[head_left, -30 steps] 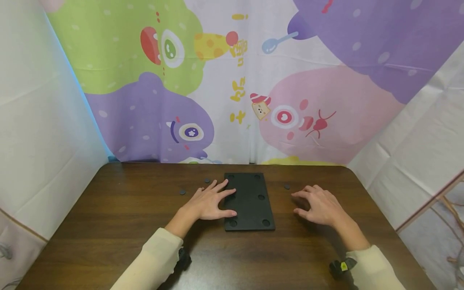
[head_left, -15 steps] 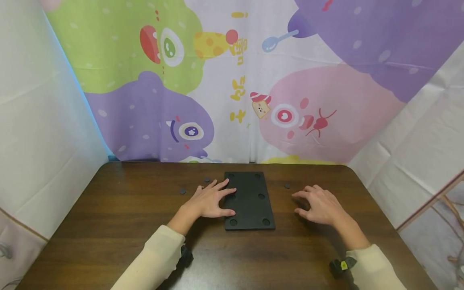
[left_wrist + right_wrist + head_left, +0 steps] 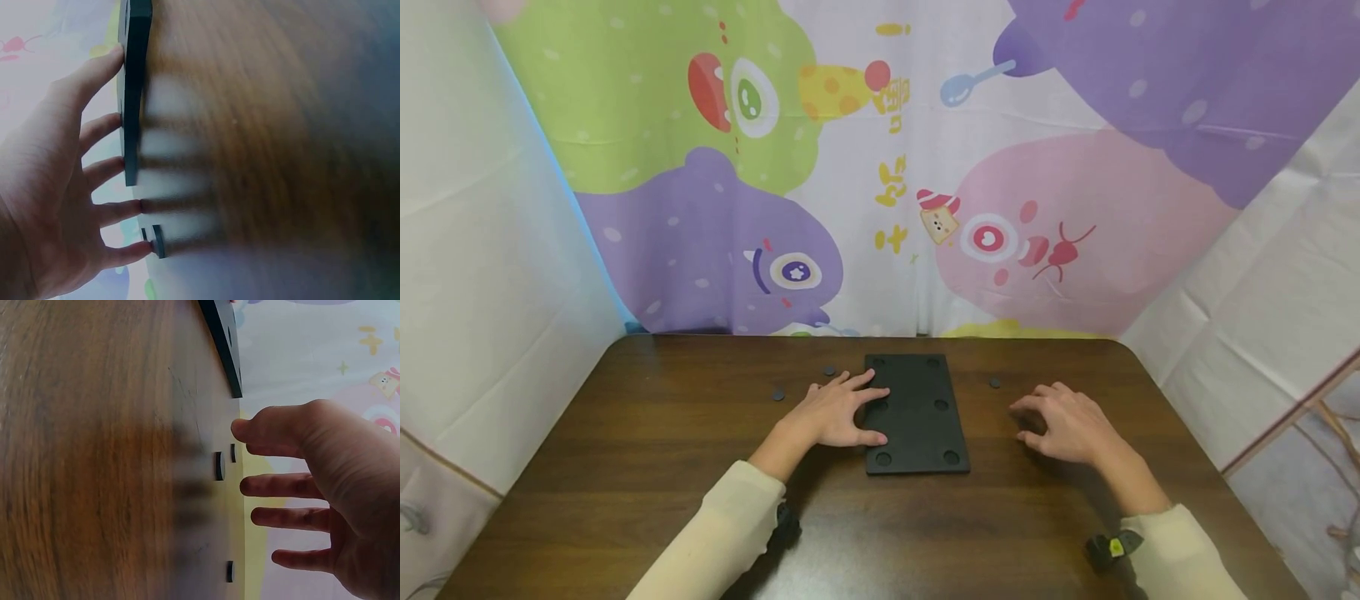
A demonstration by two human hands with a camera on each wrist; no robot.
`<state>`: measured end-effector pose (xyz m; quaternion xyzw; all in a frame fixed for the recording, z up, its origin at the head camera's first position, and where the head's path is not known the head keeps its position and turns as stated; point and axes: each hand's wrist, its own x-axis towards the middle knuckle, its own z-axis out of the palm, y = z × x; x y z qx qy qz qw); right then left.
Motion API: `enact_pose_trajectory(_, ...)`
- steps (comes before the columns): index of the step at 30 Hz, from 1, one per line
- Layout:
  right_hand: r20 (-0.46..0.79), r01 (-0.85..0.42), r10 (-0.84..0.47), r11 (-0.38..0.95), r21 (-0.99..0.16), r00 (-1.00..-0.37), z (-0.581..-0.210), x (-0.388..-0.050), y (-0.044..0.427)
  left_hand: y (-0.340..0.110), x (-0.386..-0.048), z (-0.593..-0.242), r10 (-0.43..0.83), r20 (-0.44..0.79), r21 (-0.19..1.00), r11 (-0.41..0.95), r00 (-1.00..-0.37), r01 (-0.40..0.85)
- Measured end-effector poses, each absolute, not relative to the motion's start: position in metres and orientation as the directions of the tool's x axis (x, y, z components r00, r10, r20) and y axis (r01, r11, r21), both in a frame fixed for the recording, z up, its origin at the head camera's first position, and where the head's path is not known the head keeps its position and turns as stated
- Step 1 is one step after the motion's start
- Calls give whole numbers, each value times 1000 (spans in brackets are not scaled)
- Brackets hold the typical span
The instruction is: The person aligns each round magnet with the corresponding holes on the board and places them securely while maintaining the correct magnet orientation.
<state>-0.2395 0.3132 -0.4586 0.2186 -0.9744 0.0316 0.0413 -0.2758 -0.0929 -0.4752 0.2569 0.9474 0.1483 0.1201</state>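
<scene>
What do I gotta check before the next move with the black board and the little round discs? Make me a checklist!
1. Board flat on the table: ok.
2. Left hand touching the board: ok, at its left edge.
3. Right hand free: ok, it holds nothing.
4. Right hand touching a disc: not ok, the discs seen in the right wrist view lie apart from it.
5. Two nearest hollows ready: ok, they look empty.
6. Every disc counted: cannot tell, since the hands may hide some from the head view.
</scene>
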Motion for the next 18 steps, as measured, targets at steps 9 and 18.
enact_pose_trajectory(9, 51, -426, -424, 902, -62, -904, -461, -239, 309, -93, -278, -476, 517, -162, 340, 829, -841, 444)
enact_pose_trajectory(18, 12, -394, -395, 912, -112, -919, -461, -240, 307, -92, -278, -476, 515, -164, 327, 833, -841, 446)
